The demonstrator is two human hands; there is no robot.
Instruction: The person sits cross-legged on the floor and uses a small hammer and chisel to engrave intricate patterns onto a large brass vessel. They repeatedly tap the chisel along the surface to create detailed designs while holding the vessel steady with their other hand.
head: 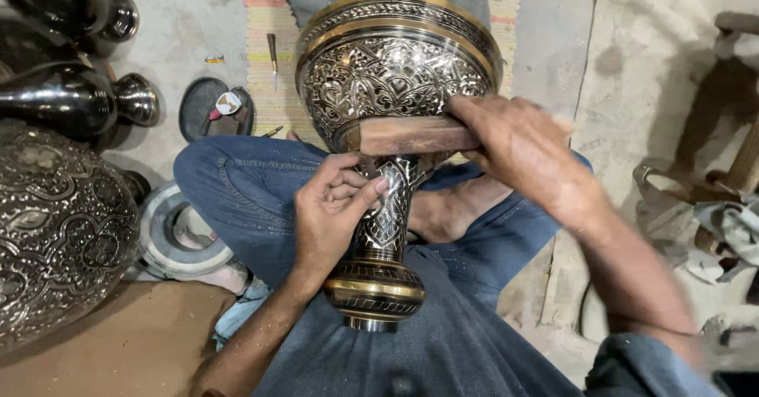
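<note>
There's the engraved metal vase (393,104), a big goblet-shaped piece, dark with silvery floral tracery all over and brass-coloured bands at the rim and down at the bulbous foot, lying tilted across the lap with its wide bowl pointing away and its foot towards the body. Across the neck, right where bowl meets stem, sits a brown wooden block (411,135), lying crosswise and touching the metal. The narrow stem below it shows the same fine patterning.
</note>
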